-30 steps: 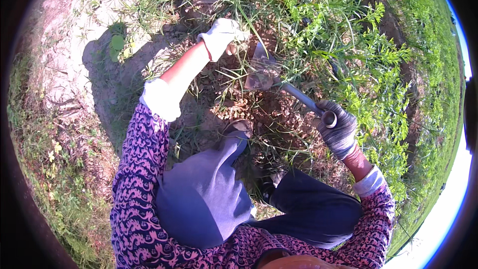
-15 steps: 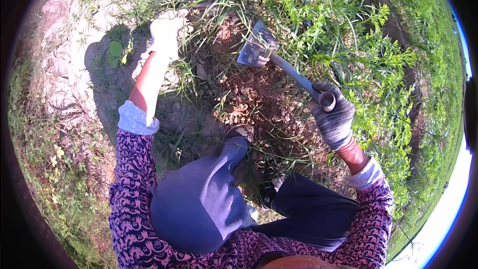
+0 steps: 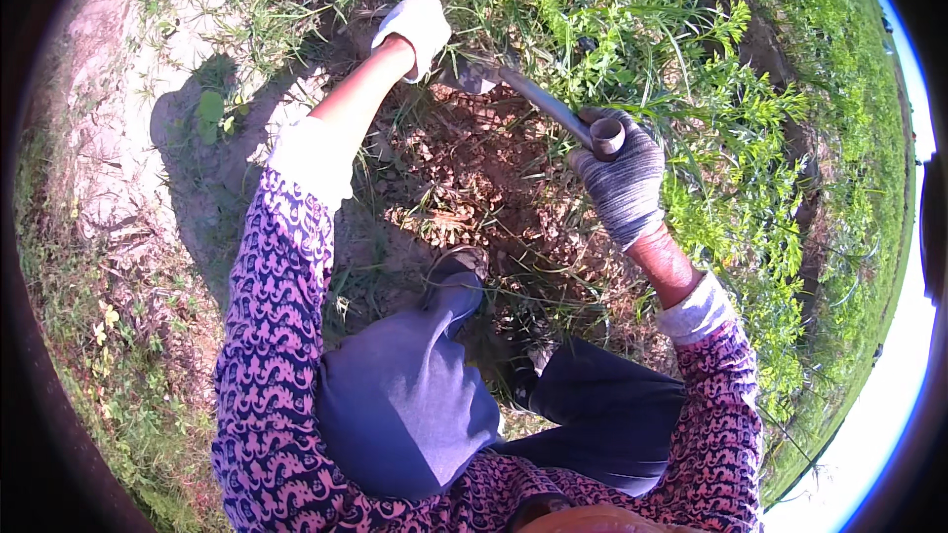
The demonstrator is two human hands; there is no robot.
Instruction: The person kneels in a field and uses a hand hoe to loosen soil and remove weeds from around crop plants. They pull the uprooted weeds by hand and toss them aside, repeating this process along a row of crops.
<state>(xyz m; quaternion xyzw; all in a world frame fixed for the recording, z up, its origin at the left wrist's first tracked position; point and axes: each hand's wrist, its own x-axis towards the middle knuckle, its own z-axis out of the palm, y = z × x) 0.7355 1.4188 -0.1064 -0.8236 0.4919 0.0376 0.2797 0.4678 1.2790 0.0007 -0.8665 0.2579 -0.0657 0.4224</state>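
Observation:
My right hand (image 3: 628,178), in a grey knitted glove, is wrapped round the metal handle of a short hand hoe (image 3: 545,102); the tube end of the handle sticks out above the fist. The hoe's flat blade lies low at the far edge of a patch of loose reddish soil (image 3: 474,158), partly hidden by grass and shade. Close to the blade, on its left, is my left hand (image 3: 415,32) in a white glove, back upward among the grass. Its fingers are turned down and out of sight, so whether they grip grass cannot be seen.
Tall grass and feathery green plants (image 3: 592,30) grow at the far side and right. Pale dry ground (image 3: 118,148) lies to the left, with low weeds near the rim. My bent knee (image 3: 410,400) and shoe (image 3: 459,266) are just below the dug soil.
My left hand has moved right to beside the hoe blade. My right hand has shifted left and slightly farther away, and the blade has gone left and lower into the grass edge.

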